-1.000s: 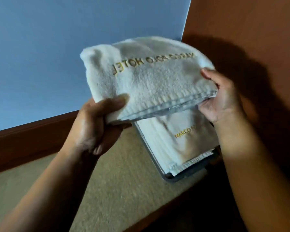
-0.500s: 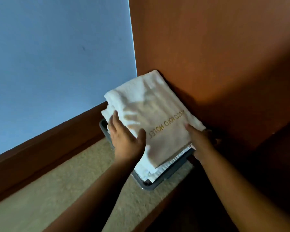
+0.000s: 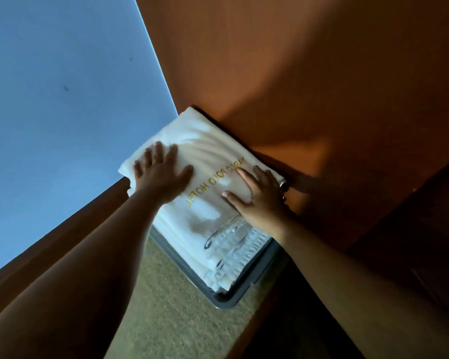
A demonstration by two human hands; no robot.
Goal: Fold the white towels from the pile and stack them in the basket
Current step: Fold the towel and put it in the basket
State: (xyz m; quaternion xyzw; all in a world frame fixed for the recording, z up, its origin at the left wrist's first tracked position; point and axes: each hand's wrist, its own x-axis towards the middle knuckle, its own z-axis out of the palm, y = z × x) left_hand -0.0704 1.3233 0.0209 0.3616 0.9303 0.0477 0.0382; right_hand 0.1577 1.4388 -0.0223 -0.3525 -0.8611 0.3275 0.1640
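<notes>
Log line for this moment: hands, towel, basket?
left hand: flat, pressing top towel | right hand: flat, pressing top towel | top towel: folded, on stack | basket: on carpet, holds stack

Two bare forearms [image 3: 94,255] (hands [image 3: 163,177] bare too)

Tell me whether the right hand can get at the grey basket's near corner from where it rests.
Probably yes. The right hand lies flat on the top towel, holding nothing, and the basket has its near corner rim uncovered. Nothing visible stands between them.
</notes>
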